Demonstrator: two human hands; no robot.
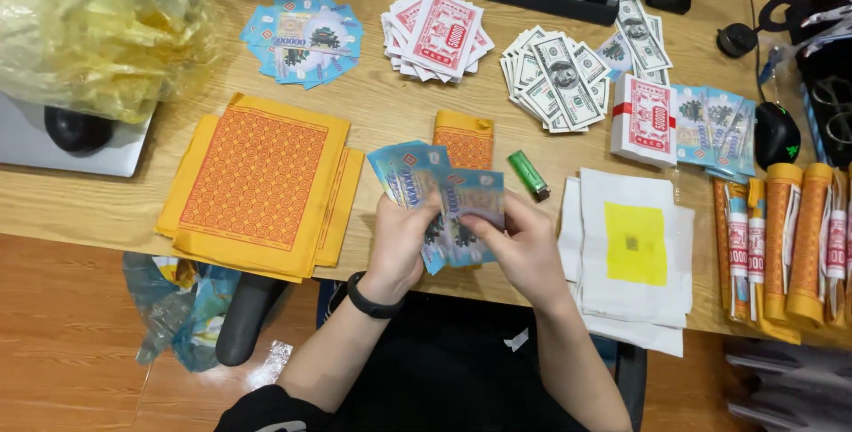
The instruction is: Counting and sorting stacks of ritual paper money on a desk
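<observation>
On the wooden surface (106,210), orange sheets (257,184) lie stacked at left, and fanned piles of blue notes (303,39), red notes (439,35) and green bills (557,77) already sit spread behind. Above the near edge, the left hand (401,241) and right hand (519,246) both close around 1 blue wad of notes (444,197), partly fanned; banded bundles (781,241) at right appear untouched.

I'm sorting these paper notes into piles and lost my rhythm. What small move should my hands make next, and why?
Probably slide the top blue note off with the right hand. Both hands grip a fanned wad of blue notes, the left hand bearing it from below, and a spread blue pile already lies on the desk.
</observation>
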